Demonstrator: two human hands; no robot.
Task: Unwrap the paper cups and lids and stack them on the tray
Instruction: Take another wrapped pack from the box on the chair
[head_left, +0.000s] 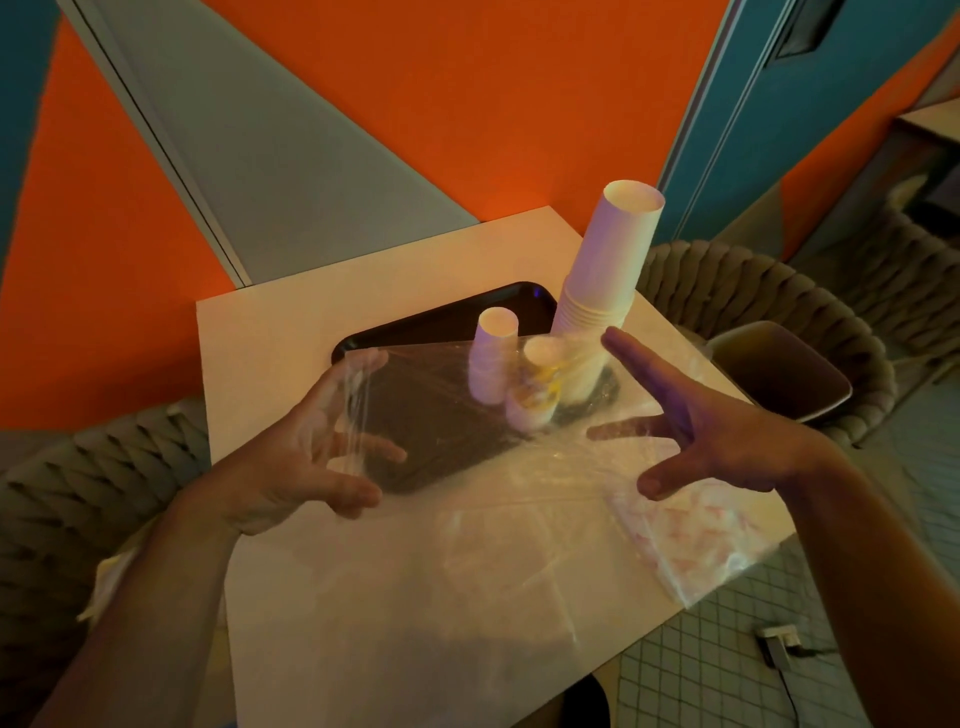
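A black tray (441, 318) lies on the white table (405, 634). A tall stack of upside-down white paper cups (608, 260) stands at the tray's right end. Beside it are a short white cup stack (491, 353) and a short stack with yellow print (535, 387), the latter blurred behind plastic. A clear plastic wrapper (493, 499) is stretched in the air between my hands, over the tray's near part. My left hand (306, 467) has spread fingers with the film drawn over them. My right hand (711, 431) is spread with straight fingers against the film's right side.
A clear bag of pink-and-white items (696, 540) lies at the table's right edge. Woven chairs stand at the right (753, 291), with a brown cushion (779, 369), and at the left (78, 493). An orange and grey wall runs behind the table.
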